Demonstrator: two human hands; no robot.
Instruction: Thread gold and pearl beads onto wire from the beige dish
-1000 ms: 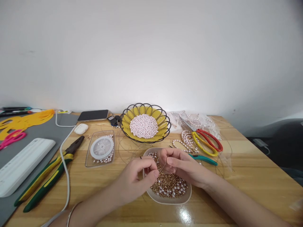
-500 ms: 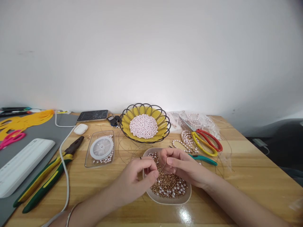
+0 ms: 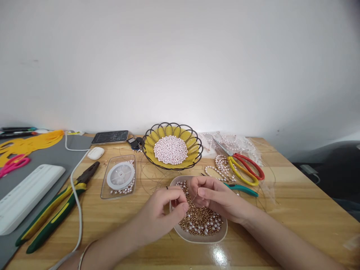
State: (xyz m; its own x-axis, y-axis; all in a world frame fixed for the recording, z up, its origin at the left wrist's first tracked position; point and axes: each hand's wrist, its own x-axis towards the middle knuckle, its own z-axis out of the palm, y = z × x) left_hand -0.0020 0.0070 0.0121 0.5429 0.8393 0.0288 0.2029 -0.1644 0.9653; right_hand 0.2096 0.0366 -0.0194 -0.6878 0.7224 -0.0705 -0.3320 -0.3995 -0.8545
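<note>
Head view shows both hands meeting over a white dish (image 3: 197,237) of gold and pearl beads near the front of the desk (image 3: 295,210). Left hand (image 3: 160,212) has its fingers pinched together, thumb to forefinger; what they grip is too small to make out. Right hand (image 3: 215,197) has its fingers closed on a thin wire (image 3: 194,196), a short slanted stretch of it showing between the two hands, running up and to the right; its ends are hidden by the fingers. Much of the dish lies under the hands. One yellow wire basket (image 3: 172,146) of pale beads stands behind the dish. One clear tray (image 3: 119,177) holds one spool, left of the dish. Two scissors (image 3: 244,168), red and yellow handled, lie to the right, over strings of pearls. One teal-handled tool (image 3: 242,190) is partly hidden behind the right hand. One green and yellow pliers (image 3: 56,210) lies at the left
</note>
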